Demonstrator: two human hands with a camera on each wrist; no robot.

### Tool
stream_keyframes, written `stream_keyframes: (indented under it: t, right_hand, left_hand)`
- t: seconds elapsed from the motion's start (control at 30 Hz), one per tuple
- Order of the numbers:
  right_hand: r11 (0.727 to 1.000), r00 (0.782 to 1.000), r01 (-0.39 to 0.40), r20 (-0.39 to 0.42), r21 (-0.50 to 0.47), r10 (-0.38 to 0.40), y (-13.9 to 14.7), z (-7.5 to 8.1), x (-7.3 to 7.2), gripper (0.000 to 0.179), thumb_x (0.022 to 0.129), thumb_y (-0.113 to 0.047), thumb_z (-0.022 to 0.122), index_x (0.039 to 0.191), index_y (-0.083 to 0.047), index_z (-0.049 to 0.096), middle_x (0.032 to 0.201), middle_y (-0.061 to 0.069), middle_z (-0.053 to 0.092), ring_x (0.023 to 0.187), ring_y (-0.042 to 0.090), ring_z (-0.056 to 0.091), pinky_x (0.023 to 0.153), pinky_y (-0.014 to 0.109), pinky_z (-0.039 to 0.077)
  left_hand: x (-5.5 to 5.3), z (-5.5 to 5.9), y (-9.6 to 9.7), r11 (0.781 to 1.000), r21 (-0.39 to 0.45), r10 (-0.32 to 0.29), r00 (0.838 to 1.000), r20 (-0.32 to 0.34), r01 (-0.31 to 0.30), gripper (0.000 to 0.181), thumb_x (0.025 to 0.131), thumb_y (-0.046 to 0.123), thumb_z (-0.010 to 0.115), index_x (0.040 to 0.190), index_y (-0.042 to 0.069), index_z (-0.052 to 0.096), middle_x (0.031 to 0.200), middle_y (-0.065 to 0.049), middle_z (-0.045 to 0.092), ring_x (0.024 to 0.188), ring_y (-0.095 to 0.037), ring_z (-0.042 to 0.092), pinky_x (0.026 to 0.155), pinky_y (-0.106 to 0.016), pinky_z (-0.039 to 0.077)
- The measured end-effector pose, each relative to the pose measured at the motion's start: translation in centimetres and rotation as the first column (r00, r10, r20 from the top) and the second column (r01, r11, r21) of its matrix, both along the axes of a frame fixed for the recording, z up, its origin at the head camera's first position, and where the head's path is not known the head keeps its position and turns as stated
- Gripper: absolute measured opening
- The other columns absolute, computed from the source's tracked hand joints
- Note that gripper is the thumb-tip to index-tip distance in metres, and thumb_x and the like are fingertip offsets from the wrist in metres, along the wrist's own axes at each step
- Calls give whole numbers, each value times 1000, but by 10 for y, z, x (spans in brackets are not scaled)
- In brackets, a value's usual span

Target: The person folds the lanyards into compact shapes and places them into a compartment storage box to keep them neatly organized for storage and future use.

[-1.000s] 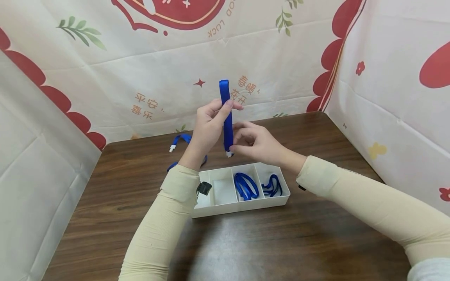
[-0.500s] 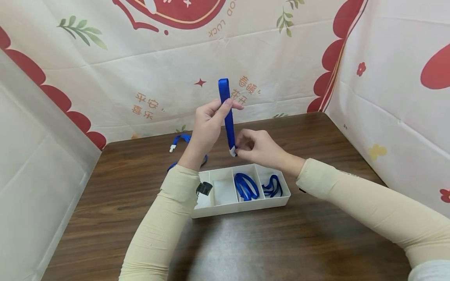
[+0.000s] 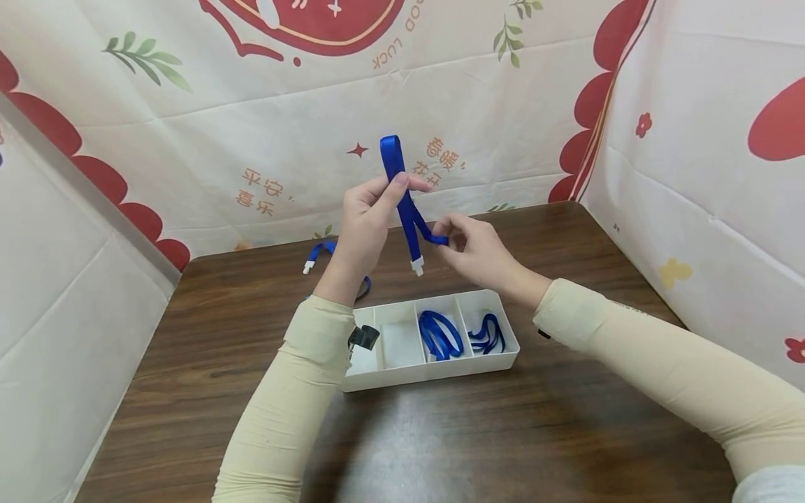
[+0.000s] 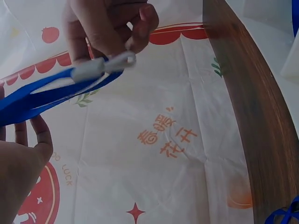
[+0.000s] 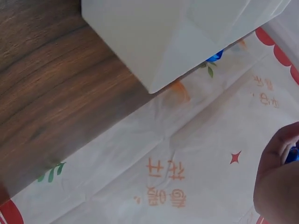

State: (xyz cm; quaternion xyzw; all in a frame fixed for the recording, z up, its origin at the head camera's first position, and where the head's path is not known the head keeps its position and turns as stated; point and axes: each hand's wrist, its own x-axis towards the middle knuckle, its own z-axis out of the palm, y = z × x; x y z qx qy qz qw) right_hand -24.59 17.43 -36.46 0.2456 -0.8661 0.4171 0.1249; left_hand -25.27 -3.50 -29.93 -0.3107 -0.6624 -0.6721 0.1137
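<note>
My left hand [image 3: 371,216] pinches a folded blue lanyard [image 3: 393,155] between thumb and fingers, its loop standing up above the hand. Below the grip the lanyard parts into two strands. One strand hangs down to a white plastic clip [image 3: 418,265]. My right hand [image 3: 474,251] pinches the other strand's end and draws it off to the right. In the left wrist view the white clip [image 4: 88,70] lies in front of the right hand's fingers, slightly blurred. The right wrist view shows only part of a hand [image 5: 280,177] at its edge, with a bit of blue.
A white divided box [image 3: 428,374] stands below the hands. Coiled blue lanyards lie in its two right compartments, one coil [image 3: 440,334] and another [image 3: 487,334]. Behind the left forearm another blue lanyard [image 3: 323,247] with a white clip lies on the wooden table [image 3: 239,328]. Printed cloth [image 3: 264,126] hangs behind.
My right hand has moved up and right with one end of the lanyard, spreading the strands apart. The white clip now hangs free. My left hand has shifted slightly left.
</note>
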Motion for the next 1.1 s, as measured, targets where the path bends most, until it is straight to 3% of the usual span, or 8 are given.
stream_keyframes:
  t: [0.2, 0.37, 0.53, 0.77, 0.87, 0.97, 1.03, 1.1]
  right_hand:
    - [996, 992, -27, -128, -87, 16, 17, 1, -2, 16, 97, 8, 66, 109, -2, 74, 115, 10, 68, 79, 17, 66, 75, 15, 56]
    - [964, 991, -78, 85, -253, 103, 28, 4, 2, 17, 104, -3, 65, 120, -1, 71, 109, 3, 66, 69, 20, 65, 63, 23, 59]
    - [927, 955, 102, 295, -362, 10, 26, 10, 6, 22, 107, -18, 65, 126, -5, 69, 90, 2, 70, 66, 19, 67, 66, 29, 64]
    - [730, 896, 139, 400, -669, 195, 29, 17, 3, 26, 105, -24, 69, 122, -4, 70, 84, 2, 69, 66, 13, 65, 64, 23, 61]
    - [644, 823, -44, 337, -764, 457, 38, 21, 4, 20, 108, -19, 62, 123, -9, 72, 89, 4, 70, 74, 14, 64, 65, 21, 57]
    - [614, 681, -273, 302, -740, 667, 46, 26, 6, 25, 113, -12, 49, 117, -13, 74, 103, 4, 71, 88, 16, 65, 71, 24, 55]
    - [627, 602, -422, 315, -654, 734, 48, 30, 8, 30, 114, -9, 44, 114, -11, 74, 111, 7, 68, 92, 19, 63, 74, 27, 55]
    - [676, 586, -518, 358, -524, 727, 48, 35, 10, 28, 113, -10, 44, 108, -10, 72, 118, 9, 66, 91, 23, 62, 75, 30, 55]
  left_hand:
    - [-3, 2, -4, 997, 76, -17, 1000, 13, 16, 37, 113, 23, 50, 109, -3, 77, 113, -7, 80, 127, -23, 68, 117, -41, 49]
    - [-5, 4, -5, 974, 219, -71, 995, 68, 55, 34, 113, 19, 49, 102, 8, 80, 106, 3, 79, 121, -25, 70, 119, -43, 49]
    - [-4, 2, -5, 961, 270, -91, 992, 89, 64, 34, 114, 18, 49, 99, 17, 80, 106, 4, 79, 118, -22, 69, 118, -45, 50]
    - [-5, 2, -3, 948, 317, -45, 991, 126, 3, 34, 114, 22, 49, 101, 18, 80, 109, 3, 79, 111, -20, 66, 113, -43, 51]
    - [-9, 2, -5, 933, 358, -28, 985, 168, -34, 36, 115, 26, 48, 102, 16, 81, 113, 2, 75, 113, -22, 63, 118, -47, 47]
    - [-12, 2, -7, 912, 408, -46, 978, 202, -41, 38, 114, 26, 49, 99, 17, 82, 112, 1, 75, 121, -22, 61, 120, -52, 44]
    - [-12, 1, -7, 905, 425, -66, 975, 214, -32, 39, 114, 24, 49, 96, 18, 83, 109, 2, 77, 125, -22, 61, 118, -52, 44]
    - [-11, 1, -7, 904, 427, -85, 972, 220, -17, 40, 114, 23, 50, 93, 19, 83, 103, 1, 79, 125, -22, 61, 115, -49, 45]
